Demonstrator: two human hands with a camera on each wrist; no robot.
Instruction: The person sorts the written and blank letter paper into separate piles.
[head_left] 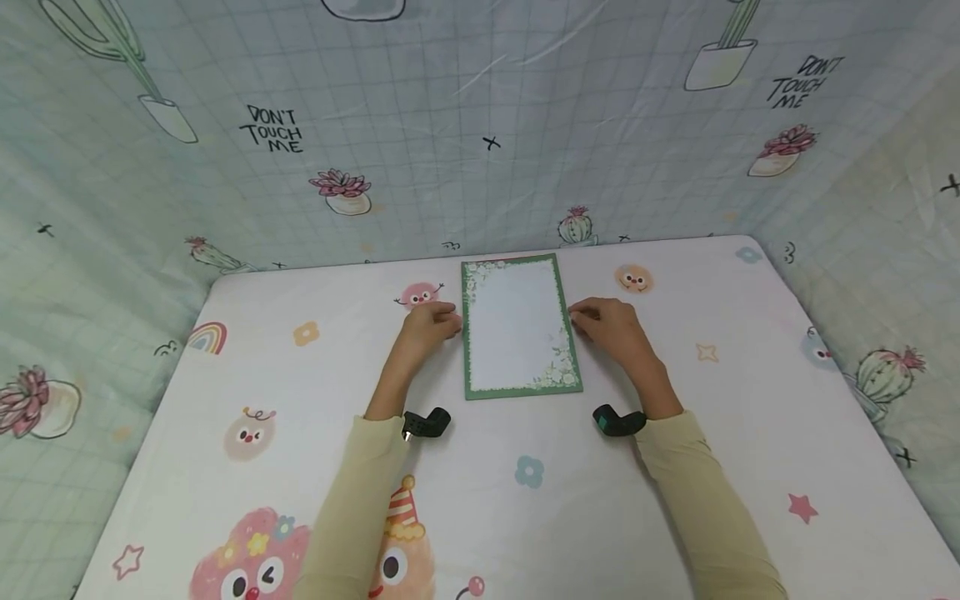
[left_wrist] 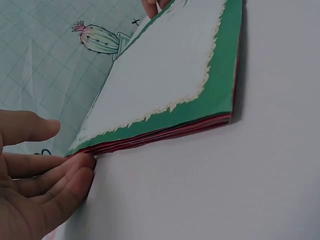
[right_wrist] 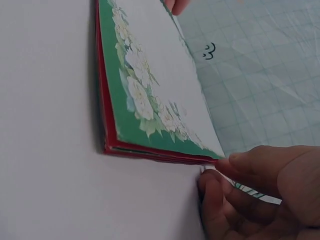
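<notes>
A rectangular stack of sheets (head_left: 517, 325) lies upright-on in the head view, with a white middle and a green border printed with white flowers. Several thin layers with red edges show along its sides in the left wrist view. My left hand (head_left: 429, 329) is at the left edge, its fingertips (left_wrist: 82, 165) touching the side of the layers while the thumb stays raised apart. At the right edge my right hand (head_left: 611, 327) pinches the stack's rim, thumb tip on the edge and the other fingers (right_wrist: 212, 187) curled just below.
The white table top (head_left: 525, 533) carries printed cartoon faces, flowers and stars. Behind it and at both sides hangs a pale green checked cloth (head_left: 420, 100) with plant drawings. The stack's far edge is near the table's back edge. Black wrist cameras (head_left: 427, 422) sit on both wrists.
</notes>
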